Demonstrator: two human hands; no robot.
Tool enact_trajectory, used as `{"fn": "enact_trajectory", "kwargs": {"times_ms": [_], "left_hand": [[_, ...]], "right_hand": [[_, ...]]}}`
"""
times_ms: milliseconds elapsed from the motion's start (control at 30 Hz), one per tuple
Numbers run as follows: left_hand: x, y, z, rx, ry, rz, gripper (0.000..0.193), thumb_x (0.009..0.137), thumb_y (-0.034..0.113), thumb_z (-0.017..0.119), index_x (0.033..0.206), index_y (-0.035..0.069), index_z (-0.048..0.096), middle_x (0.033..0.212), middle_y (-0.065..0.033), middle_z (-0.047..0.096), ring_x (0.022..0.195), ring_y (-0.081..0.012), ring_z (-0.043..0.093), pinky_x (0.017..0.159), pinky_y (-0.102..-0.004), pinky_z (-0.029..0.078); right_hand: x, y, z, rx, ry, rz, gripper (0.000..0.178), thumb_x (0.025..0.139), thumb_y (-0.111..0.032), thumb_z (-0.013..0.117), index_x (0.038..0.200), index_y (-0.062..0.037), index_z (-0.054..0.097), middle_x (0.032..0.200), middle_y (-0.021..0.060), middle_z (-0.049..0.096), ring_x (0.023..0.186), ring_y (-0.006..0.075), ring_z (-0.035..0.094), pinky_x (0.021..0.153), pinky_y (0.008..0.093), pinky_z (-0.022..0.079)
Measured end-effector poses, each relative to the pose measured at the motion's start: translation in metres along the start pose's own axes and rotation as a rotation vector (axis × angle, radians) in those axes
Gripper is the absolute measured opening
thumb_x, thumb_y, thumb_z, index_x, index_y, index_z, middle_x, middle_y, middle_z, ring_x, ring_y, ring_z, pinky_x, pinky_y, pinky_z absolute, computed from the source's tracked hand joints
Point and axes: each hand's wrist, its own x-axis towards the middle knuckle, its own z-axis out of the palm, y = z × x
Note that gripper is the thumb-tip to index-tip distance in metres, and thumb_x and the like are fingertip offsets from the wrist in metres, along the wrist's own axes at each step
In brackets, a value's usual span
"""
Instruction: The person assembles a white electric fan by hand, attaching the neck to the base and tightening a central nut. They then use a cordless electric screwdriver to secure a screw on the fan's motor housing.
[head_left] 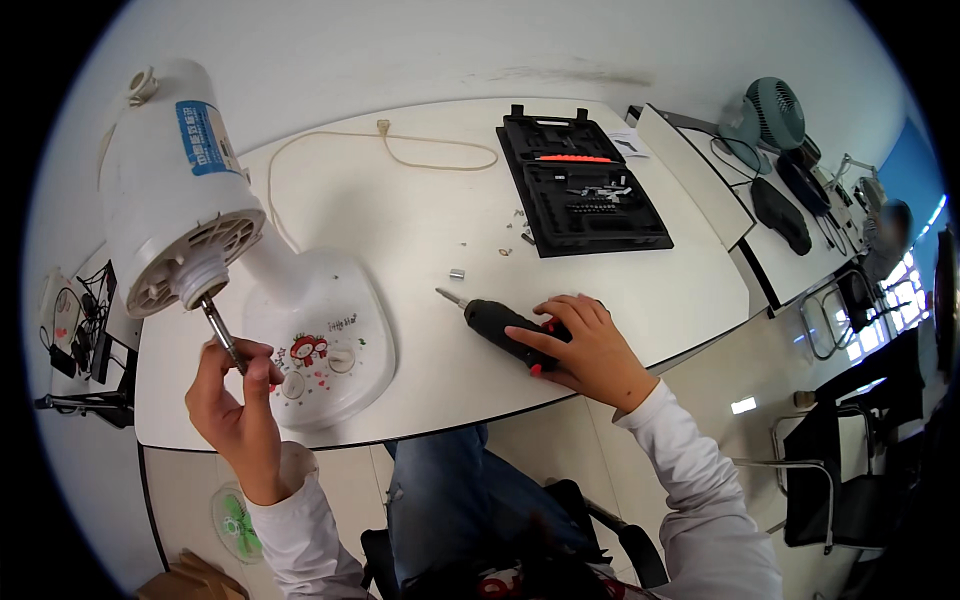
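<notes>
My left hand (240, 410) is closed around the lower end of a thin metal shaft (218, 328). The shaft slants down from the open front of a white fan motor housing (165, 190), which bears a blue label. Below it is the white fan base (350, 285), printed with red cartoon figures and fitted with round knobs. My right hand (585, 345) grips the handle of a black electric screwdriver (490, 320) with red parts. The screwdriver lies on the white table, its tip toward the fan. A small silver metal sleeve (457, 273) lies just beyond that tip.
An open black tool case (555, 235) with bits and sockets lies at the back right, small screws (508, 240) beside it. A cream power cord (335, 133) loops behind the fan. Farther right, a grey-green fan (775, 115) stands on another table. Green fan blades (237, 525) lie on the floor.
</notes>
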Motion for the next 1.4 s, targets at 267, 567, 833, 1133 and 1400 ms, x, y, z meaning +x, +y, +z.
{"fn": "enact_trajectory", "kwargs": {"times_ms": [267,567,833,1133,1400], "left_hand": [[0.039,-0.008,-0.006,0.551,0.413,0.725,0.065,0.070,0.044,0.077,0.109,-0.001,0.053,0.093,-0.0140,0.056,0.081,-0.0253,0.054,0.069,-0.0364,0.045],[0.095,0.002,-0.026,0.634,0.473,0.840,0.089,0.079,0.063,0.057,0.127,-0.010,0.039,0.125,-0.0211,0.047,0.117,-0.0363,0.050,0.096,-0.0547,0.043],[0.144,0.004,-0.034,0.536,0.278,0.879,0.091,0.077,0.070,0.052,0.140,0.009,0.025,0.125,-0.0243,0.051,0.115,-0.0395,0.052,0.097,-0.0526,0.043],[0.166,-0.003,-0.030,0.271,0.337,0.656,0.107,0.067,0.078,0.056,0.132,-0.005,0.038,0.125,-0.0211,0.049,0.115,-0.0317,0.051,0.098,-0.0437,0.040],[0.180,-0.001,-0.026,0.302,0.293,0.640,0.105,0.045,0.089,0.056,0.106,0.003,0.061,0.111,-0.0175,0.048,0.105,-0.0321,0.053,0.086,-0.0433,0.046]], "right_hand": [[0.005,0.000,-0.004,0.066,-0.011,0.053,0.053,0.079,-0.037,0.065,0.130,-0.0287,0.050,0.131,0.0104,0.041,0.127,0.0317,0.034,0.105,0.0593,0.020],[0.059,0.036,-0.016,0.058,0.300,0.132,0.030,0.076,-0.008,0.065,0.106,-0.0063,0.062,0.098,0.0074,0.059,0.096,0.0267,0.053,0.081,0.0368,0.042],[0.122,0.082,0.028,-0.210,0.162,0.167,0.021,0.075,-0.014,0.065,0.096,-0.0143,0.067,0.088,-0.0010,0.060,0.088,0.0182,0.052,0.078,0.0336,0.035],[0.141,0.092,0.054,-0.247,0.152,0.212,0.010,0.074,-0.017,0.064,0.084,-0.0155,0.066,0.083,-0.0001,0.061,0.087,0.0183,0.053,0.077,0.0350,0.035],[0.138,0.092,0.052,-0.210,0.129,0.201,0.005,0.074,-0.016,0.066,0.078,-0.0138,0.063,0.078,0.0002,0.058,0.082,0.0183,0.053,0.075,0.0337,0.035]]}}
